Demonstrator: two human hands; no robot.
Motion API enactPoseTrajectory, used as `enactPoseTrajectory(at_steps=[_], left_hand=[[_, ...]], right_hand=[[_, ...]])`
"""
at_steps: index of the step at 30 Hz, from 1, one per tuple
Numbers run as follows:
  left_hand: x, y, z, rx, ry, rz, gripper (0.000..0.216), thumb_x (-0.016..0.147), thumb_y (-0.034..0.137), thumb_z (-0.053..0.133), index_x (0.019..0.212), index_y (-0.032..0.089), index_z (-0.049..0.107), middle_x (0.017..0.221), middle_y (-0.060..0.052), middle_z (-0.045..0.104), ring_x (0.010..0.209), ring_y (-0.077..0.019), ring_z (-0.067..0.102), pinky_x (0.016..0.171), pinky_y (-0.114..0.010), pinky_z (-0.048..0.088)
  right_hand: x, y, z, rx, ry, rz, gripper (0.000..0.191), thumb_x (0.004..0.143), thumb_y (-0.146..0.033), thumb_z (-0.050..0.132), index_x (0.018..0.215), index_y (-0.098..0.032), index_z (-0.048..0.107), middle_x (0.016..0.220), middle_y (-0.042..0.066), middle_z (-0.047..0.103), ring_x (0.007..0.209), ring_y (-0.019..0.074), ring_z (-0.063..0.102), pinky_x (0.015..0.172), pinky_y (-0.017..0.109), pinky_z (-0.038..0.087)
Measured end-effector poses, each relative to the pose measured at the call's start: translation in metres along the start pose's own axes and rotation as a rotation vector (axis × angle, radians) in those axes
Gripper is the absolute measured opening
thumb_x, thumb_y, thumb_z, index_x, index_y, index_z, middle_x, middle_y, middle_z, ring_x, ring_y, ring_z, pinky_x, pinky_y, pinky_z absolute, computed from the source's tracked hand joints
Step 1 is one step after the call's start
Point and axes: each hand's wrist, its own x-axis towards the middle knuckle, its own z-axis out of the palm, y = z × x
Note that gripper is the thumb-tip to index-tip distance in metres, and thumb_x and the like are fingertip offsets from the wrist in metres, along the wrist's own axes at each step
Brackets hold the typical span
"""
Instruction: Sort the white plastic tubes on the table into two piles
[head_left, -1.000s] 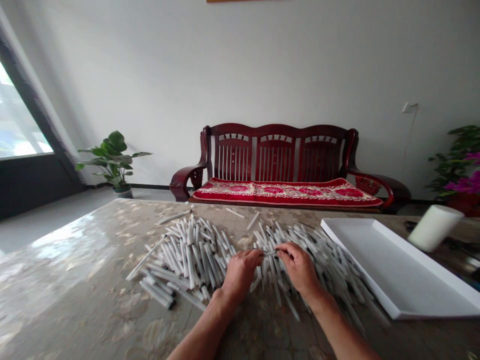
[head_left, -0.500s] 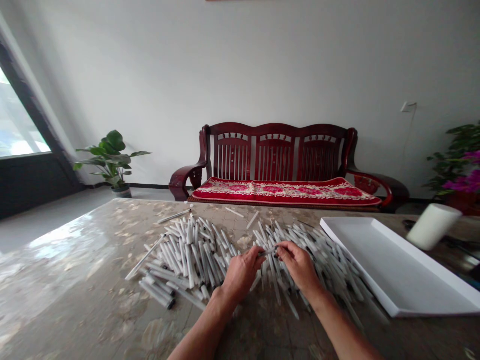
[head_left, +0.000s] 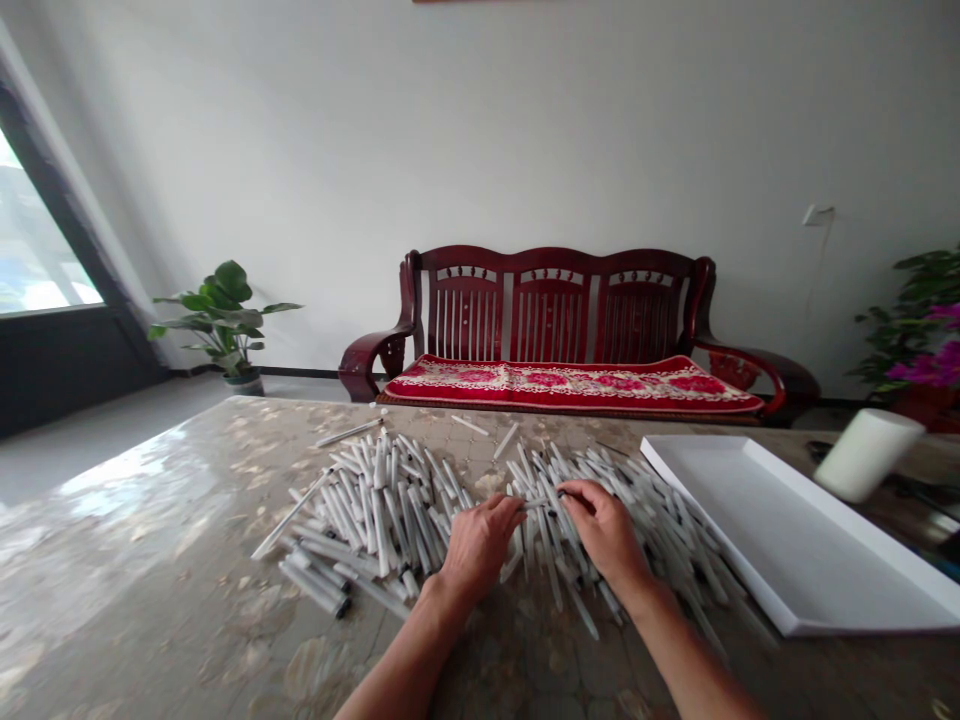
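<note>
Translucent white pens lie in two loose heaps on a patterned table (head_left: 262, 640), seen from the head camera looking forward and down past a person's two bare forearms. The left hand (head_left: 480, 545) reaches in between the heaps, back of the hand upward, its thumb and fingers closed on one slim pale pen (head_left: 535, 503) that points sideways toward the other hand. The right hand (head_left: 604, 535) faces it, thumb and index finger pinched together on a small dark piece (head_left: 563, 494), close to the pen's free end; the piece is too small to identify, and whether it touches the pen cannot be told. The held pen sits above the near middle of the table, just over the edge of the right-hand heap (head_left: 667, 520), where slender pens fan out at many angles. The left-hand heap (head_left: 375, 500) is beside the left hand, thicker-looking, with some dark ends showing. Right of the heaps lies a shallow white tray (head_left: 832, 560), and past its far side a white cylinder (head_left: 868, 455) leans at a tilt. Behind the table stands a carved dark-red wooden bench (head_left: 551, 315) with a red floral seat cover (head_left: 517, 380). Further left, a leafy potted plant (head_left: 225, 310) stands on the floor.
</note>
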Motion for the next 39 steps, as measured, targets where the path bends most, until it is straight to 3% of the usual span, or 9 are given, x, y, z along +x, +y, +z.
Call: enactPoseTrajectory(at_steps=[6,18,25,29,33,36,39], left_hand=[[0.001,0.000,-0.002,0.047,0.012,-0.008,0.015,0.093,0.027,0.057,0.102,0.026,0.070,0.087,-0.002,0.073,0.077,-0.0171,0.068,0.065,-0.023,0.045],[0.002,0.002,-0.006,0.102,-0.039,0.050,0.015,0.093,0.029,0.059,0.102,0.027,0.070,0.084,-0.002,0.071,0.078,-0.0181,0.066,0.068,-0.025,0.044],[0.001,-0.002,-0.010,0.125,0.005,0.026,0.018,0.095,0.032,0.055,0.104,0.028,0.070,0.082,-0.001,0.070,0.080,-0.0186,0.065,0.071,-0.027,0.043],[0.001,-0.001,-0.009,0.130,0.015,0.035,0.018,0.094,0.032,0.056,0.104,0.028,0.070,0.081,-0.002,0.069,0.079,-0.0188,0.064,0.071,-0.027,0.042],[0.001,0.001,-0.005,0.119,-0.007,0.068,0.017,0.093,0.031,0.058,0.104,0.028,0.071,0.084,-0.002,0.071,0.080,-0.0195,0.064,0.071,-0.028,0.042],[0.000,-0.001,-0.007,0.122,0.011,0.053,0.018,0.093,0.032,0.057,0.105,0.028,0.070,0.085,-0.002,0.072,0.081,-0.0198,0.064,0.072,-0.029,0.041],[0.000,-0.007,-0.013,0.148,0.100,-0.023,0.019,0.095,0.032,0.055,0.105,0.027,0.071,0.087,-0.003,0.073,0.084,-0.0211,0.063,0.076,-0.031,0.041]], right_hand=[[-0.002,0.006,0.002,-0.231,-0.078,-0.097,0.022,0.080,-0.019,0.054,0.088,-0.023,0.073,0.087,0.006,0.072,0.086,0.0216,0.066,0.080,0.033,0.050],[-0.005,-0.003,0.005,-0.175,-0.052,-0.159,0.020,0.086,-0.024,0.052,0.080,-0.021,0.071,0.077,0.004,0.070,0.074,0.0178,0.066,0.069,0.026,0.048],[0.000,0.000,-0.009,-0.108,0.067,-0.091,0.021,0.085,-0.031,0.053,0.079,-0.020,0.070,0.074,0.004,0.071,0.069,0.0178,0.066,0.065,0.026,0.050],[-0.002,0.000,-0.007,-0.120,-0.016,-0.115,0.022,0.086,-0.031,0.054,0.089,-0.021,0.073,0.087,0.006,0.074,0.076,0.0184,0.068,0.070,0.027,0.052],[-0.005,-0.003,0.002,-0.173,-0.064,-0.165,0.023,0.088,-0.030,0.052,0.082,-0.022,0.072,0.086,0.006,0.074,0.079,0.0185,0.069,0.072,0.027,0.051],[-0.003,0.000,0.000,-0.214,-0.016,-0.123,0.023,0.087,-0.031,0.050,0.082,-0.022,0.070,0.082,0.006,0.073,0.077,0.0193,0.069,0.071,0.027,0.050],[0.002,0.008,-0.012,-0.252,0.130,-0.052,0.026,0.087,-0.038,0.048,0.085,-0.021,0.068,0.082,0.007,0.073,0.079,0.0211,0.068,0.072,0.029,0.050]])
